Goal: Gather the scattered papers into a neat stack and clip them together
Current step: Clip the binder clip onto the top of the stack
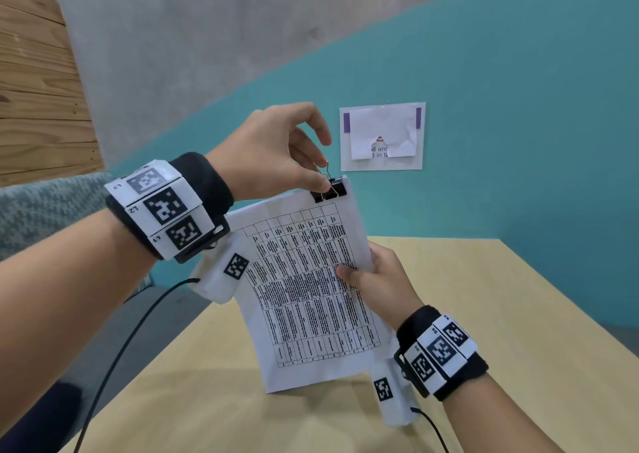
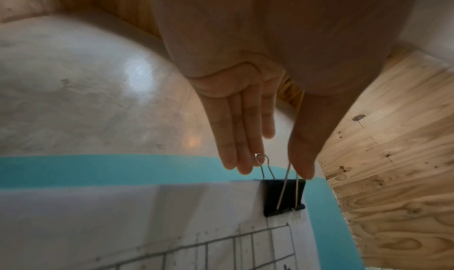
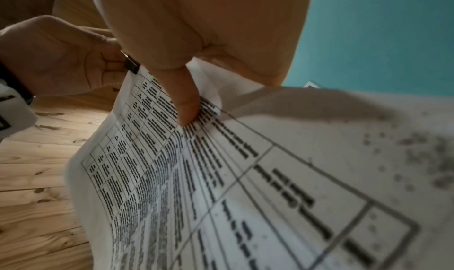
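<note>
A stack of white papers [image 1: 304, 297] printed with a dense table is held upright above the tan table [image 1: 501, 314]. A black binder clip [image 1: 330, 189] bites the stack's top right corner. My left hand [image 1: 321, 170] is above it, thumb and fingers pinching the clip's wire handles. The left wrist view shows the binder clip [image 2: 282, 196] seated on the paper edge [image 2: 123, 216], handles raised between my fingertips [image 2: 243, 167]. My right hand [image 1: 370, 276] grips the stack's right edge, thumb [image 3: 186, 107] pressed on the printed sheet [image 3: 221, 177].
A paper notice [image 1: 382, 136] is taped to the teal wall behind. Wooden panelling [image 1: 34, 89] and a grey upholstered seat [image 1: 45, 210] are to the left. Black cables [image 1: 131, 342] trail from both wrist units across the table's near edge.
</note>
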